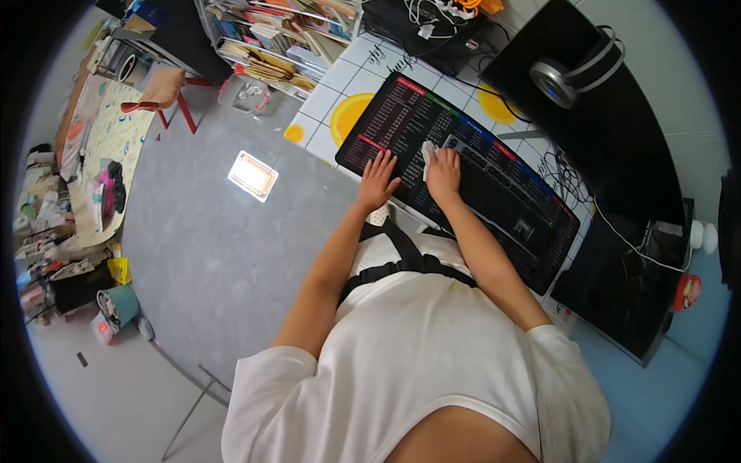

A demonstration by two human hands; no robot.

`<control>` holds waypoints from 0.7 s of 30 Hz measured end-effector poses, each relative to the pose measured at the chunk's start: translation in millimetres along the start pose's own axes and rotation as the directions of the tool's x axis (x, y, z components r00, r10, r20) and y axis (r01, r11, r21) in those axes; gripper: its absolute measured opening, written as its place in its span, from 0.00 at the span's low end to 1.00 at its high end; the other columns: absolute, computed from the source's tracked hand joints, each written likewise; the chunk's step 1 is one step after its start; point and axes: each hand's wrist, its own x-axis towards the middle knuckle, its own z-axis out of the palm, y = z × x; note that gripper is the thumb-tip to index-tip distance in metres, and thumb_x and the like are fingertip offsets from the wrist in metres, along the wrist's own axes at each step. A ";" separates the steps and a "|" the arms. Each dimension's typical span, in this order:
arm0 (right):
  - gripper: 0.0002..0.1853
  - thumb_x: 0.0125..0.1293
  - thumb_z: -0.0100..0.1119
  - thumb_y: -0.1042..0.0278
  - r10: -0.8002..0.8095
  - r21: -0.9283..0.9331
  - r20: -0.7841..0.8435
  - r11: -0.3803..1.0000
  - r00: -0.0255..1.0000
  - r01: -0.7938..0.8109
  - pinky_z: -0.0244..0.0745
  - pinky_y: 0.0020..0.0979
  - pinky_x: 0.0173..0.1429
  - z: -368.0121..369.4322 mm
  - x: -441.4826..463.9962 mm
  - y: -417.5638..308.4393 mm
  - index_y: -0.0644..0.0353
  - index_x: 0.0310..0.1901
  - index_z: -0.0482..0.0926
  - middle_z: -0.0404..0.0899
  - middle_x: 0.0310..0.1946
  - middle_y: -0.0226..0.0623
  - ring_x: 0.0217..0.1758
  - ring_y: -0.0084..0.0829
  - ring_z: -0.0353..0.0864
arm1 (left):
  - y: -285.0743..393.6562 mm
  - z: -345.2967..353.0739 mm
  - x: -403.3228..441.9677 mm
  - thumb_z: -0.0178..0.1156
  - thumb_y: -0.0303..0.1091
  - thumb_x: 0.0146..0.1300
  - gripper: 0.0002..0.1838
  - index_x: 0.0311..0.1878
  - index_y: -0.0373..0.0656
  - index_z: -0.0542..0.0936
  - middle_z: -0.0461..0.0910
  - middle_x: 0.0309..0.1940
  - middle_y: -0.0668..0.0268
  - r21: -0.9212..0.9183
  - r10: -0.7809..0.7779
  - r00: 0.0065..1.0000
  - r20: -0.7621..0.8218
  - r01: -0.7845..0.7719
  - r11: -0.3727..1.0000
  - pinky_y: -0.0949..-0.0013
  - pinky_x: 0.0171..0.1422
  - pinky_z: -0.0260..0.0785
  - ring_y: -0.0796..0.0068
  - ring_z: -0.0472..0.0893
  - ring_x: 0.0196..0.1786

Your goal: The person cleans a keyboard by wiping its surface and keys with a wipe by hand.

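Note:
A large black desk mat (409, 108), printed with rows of white text and coloured headings, lies on the desk. My left hand (377, 182) rests flat on the mat's near-left edge, fingers stretched out, holding nothing. To its right, my right hand (444, 174) presses down on the mat with a crumpled white tissue (427, 160) under and beside its fingers. A long dark grey shape (494, 181) runs along the mat beyond my right hand; I cannot tell if it is printed or an object.
A tiled-pattern cloth (320, 108) covers the desk. Headphones (557, 81) hang on a large dark monitor (602, 116) at the right. Loose cables (567, 177) lie near it. A bookshelf (285, 38) stands beyond, a red-legged stool (164, 89) at far left.

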 end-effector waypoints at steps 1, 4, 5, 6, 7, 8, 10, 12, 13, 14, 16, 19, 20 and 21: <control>0.11 0.58 0.47 0.71 -0.009 0.012 -0.052 1.000 0.999 0.009 0.53 0.39 0.61 2.6 3.1 0.1 0.65 0.39 0.76 0.69 0.39 0.42 0.50 0.40 0.63 | -0.9 -0.4 1.0 0.44 0.47 0.63 0.29 0.66 0.49 0.54 0.46 0.68 0.64 0.006 -0.007 1.000 -0.002 0.007 1.000 0.59 0.70 0.32 0.66 0.43 0.70; 0.10 0.56 0.48 0.72 -0.024 0.053 0.114 0.998 0.993 0.018 0.54 0.36 0.61 -8.5 5.7 2.3 0.65 0.36 0.77 0.70 0.39 0.41 0.51 0.39 0.63 | -0.7 1.4 1.2 0.45 0.47 0.62 0.29 0.65 0.47 0.56 0.48 0.67 0.63 0.007 0.000 1.000 -0.027 0.001 1.000 0.59 0.71 0.33 0.66 0.44 0.70; 0.09 0.55 0.48 0.74 -0.057 0.113 0.111 0.993 0.992 0.044 0.56 0.35 0.59 -14.3 4.7 1.5 0.65 0.35 0.78 0.71 0.39 0.41 0.51 0.39 0.63 | -1.7 1.2 1.1 0.45 0.47 0.62 0.29 0.65 0.48 0.56 0.48 0.68 0.64 0.007 0.000 1.000 -0.020 0.001 1.000 0.59 0.70 0.33 0.66 0.44 0.70; 0.09 0.55 0.48 0.74 -0.055 0.110 0.115 0.993 0.992 0.042 0.56 0.35 0.59 -14.0 2.7 -0.8 0.65 0.35 0.78 0.71 0.39 0.41 0.51 0.39 0.63 | -1.9 0.9 -0.3 0.45 0.47 0.62 0.29 0.65 0.48 0.56 0.48 0.68 0.64 0.001 -0.001 1.000 -0.018 0.001 1.000 0.59 0.70 0.33 0.66 0.44 0.70; 0.09 0.55 0.48 0.74 -0.065 0.105 0.161 0.993 0.985 0.049 0.55 0.35 0.60 -12.8 2.0 -3.3 0.65 0.35 0.78 0.72 0.39 0.41 0.51 0.39 0.63 | -1.8 1.5 0.4 0.45 0.47 0.62 0.29 0.65 0.48 0.56 0.47 0.68 0.64 0.001 0.003 1.000 -0.020 -0.003 1.000 0.59 0.70 0.33 0.66 0.44 0.70; 0.09 0.54 0.49 0.74 -0.076 0.101 0.206 0.993 0.976 0.056 0.55 0.35 0.60 -11.7 1.6 -5.9 0.65 0.35 0.78 0.72 0.40 0.41 0.51 0.39 0.63 | -2.2 1.4 1.1 0.45 0.47 0.62 0.29 0.65 0.48 0.56 0.47 0.68 0.64 0.001 0.007 1.000 -0.022 -0.007 1.000 0.59 0.70 0.33 0.66 0.44 0.70; 0.09 0.53 0.52 0.73 -0.080 0.114 0.187 0.992 0.979 0.059 0.55 0.36 0.61 -10.9 -2.4 -8.2 0.65 0.35 0.79 0.73 0.41 0.41 0.51 0.39 0.63 | -4.7 2.2 1.5 0.44 0.47 0.63 0.29 0.66 0.50 0.54 0.45 0.68 0.65 -0.027 0.012 1.000 0.003 -0.012 1.000 0.59 0.70 0.30 0.68 0.42 0.71; 0.09 0.54 0.51 0.73 -0.082 0.127 0.163 0.990 0.983 0.062 0.54 0.36 0.61 -10.8 -3.6 -7.3 0.65 0.34 0.79 0.73 0.40 0.41 0.51 0.38 0.64 | -5.6 2.2 2.2 0.44 0.48 0.63 0.29 0.66 0.49 0.54 0.45 0.68 0.65 -0.033 0.007 1.000 0.011 -0.006 0.999 0.59 0.70 0.30 0.67 0.41 0.71; 0.09 0.54 0.51 0.73 -0.080 0.124 0.171 0.991 0.982 0.059 0.54 0.36 0.61 -11.0 -4.7 -7.5 0.65 0.34 0.79 0.73 0.40 0.41 0.51 0.38 0.64 | -5.3 1.3 2.6 0.44 0.47 0.63 0.29 0.66 0.49 0.54 0.45 0.68 0.64 -0.025 0.001 1.000 0.024 0.000 1.000 0.59 0.70 0.30 0.67 0.41 0.71; 0.09 0.54 0.51 0.73 -0.079 0.114 0.171 0.992 0.982 0.060 0.55 0.36 0.60 -11.2 -4.1 -7.5 0.65 0.34 0.78 0.73 0.40 0.40 0.51 0.38 0.64 | -4.7 0.5 2.6 0.44 0.47 0.63 0.29 0.66 0.49 0.54 0.45 0.68 0.64 -0.030 0.000 1.000 0.028 0.001 1.000 0.59 0.70 0.30 0.67 0.41 0.71; 0.08 0.55 0.51 0.73 -0.075 0.104 0.173 0.993 0.982 0.057 0.56 0.36 0.60 -10.9 -3.7 -5.5 0.65 0.34 0.78 0.72 0.39 0.40 0.51 0.38 0.64 | -4.7 -0.2 2.6 0.44 0.47 0.63 0.29 0.66 0.49 0.54 0.45 0.68 0.64 -0.025 0.013 1.000 0.021 -0.013 1.000 0.58 0.70 0.30 0.66 0.41 0.71; 0.08 0.57 0.49 0.72 -0.108 0.152 -0.060 0.981 0.992 0.116 0.59 0.37 0.58 -13.7 -2.7 -2.3 0.63 0.36 0.76 0.72 0.38 0.38 0.50 0.37 0.65 | -4.3 -1.1 1.0 0.44 0.47 0.63 0.29 0.66 0.48 0.54 0.46 0.68 0.63 -0.026 0.026 0.999 0.025 -0.025 0.999 0.57 0.70 0.31 0.66 0.42 0.71; 0.09 0.55 0.50 0.72 -0.083 0.163 -0.044 0.983 0.996 0.089 0.59 0.37 0.58 -16.1 0.4 0.7 0.63 0.37 0.76 0.71 0.38 0.37 0.50 0.37 0.65 | -4.8 -2.7 2.3 0.44 0.47 0.63 0.30 0.66 0.48 0.54 0.46 0.68 0.63 -0.034 0.030 0.999 0.029 -0.029 0.999 0.56 0.70 0.32 0.65 0.42 0.71; 0.09 0.55 0.50 0.73 -0.062 0.138 -0.037 0.988 0.997 0.067 0.59 0.36 0.59 -14.5 4.6 4.3 0.62 0.37 0.77 0.71 0.38 0.37 0.50 0.36 0.65 | -4.9 -2.1 3.0 0.44 0.47 0.63 0.30 0.66 0.48 0.54 0.46 0.68 0.63 0.003 0.028 0.999 0.038 -0.028 1.000 0.56 0.70 0.32 0.65 0.42 0.71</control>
